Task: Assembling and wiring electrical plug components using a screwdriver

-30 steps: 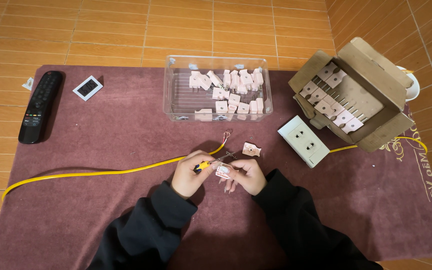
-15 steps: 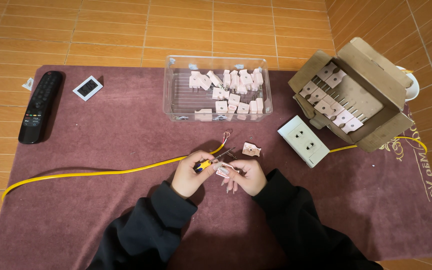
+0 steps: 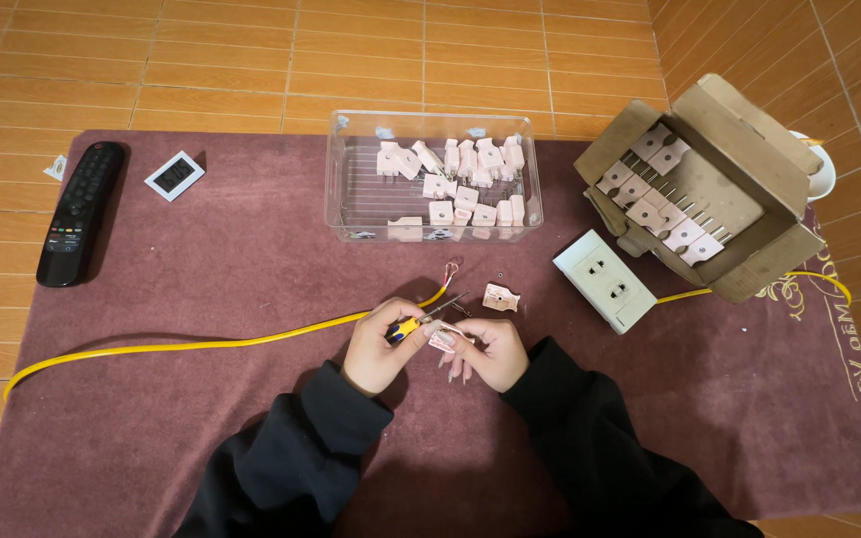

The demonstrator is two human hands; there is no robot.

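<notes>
A matt cloth mat [image 3: 201, 418], a glossy clear plastic bin [image 3: 351, 179], a rough cardboard box [image 3: 769, 244].

Home floor, wood-look tiles [image 3: 251, 60], maroon rug [image 3: 201, 418], TV remote [image 3: 77, 211]

A brown cardboard box [image 3: 739, 214] stands at the far right of the maroon mat [image 3: 201, 418], flaps open, tilted toward the middle; rows of pale pink plugs [image 3: 662, 199] sit in its cardboard insert. A clear plastic container [image 3: 432, 177], rectangular and lidless, stands at the far middle, with small pale labels stuck on its rim and a loose heap of the same pink plugs inside. At the far left lies a small square device [image 3: 174, 175], white-framed with a dark screen, just right of a black remote control [image 3: 80, 212]. Near the mat's right edge runs pale printed lettering [image 3: 842, 334].
</notes>
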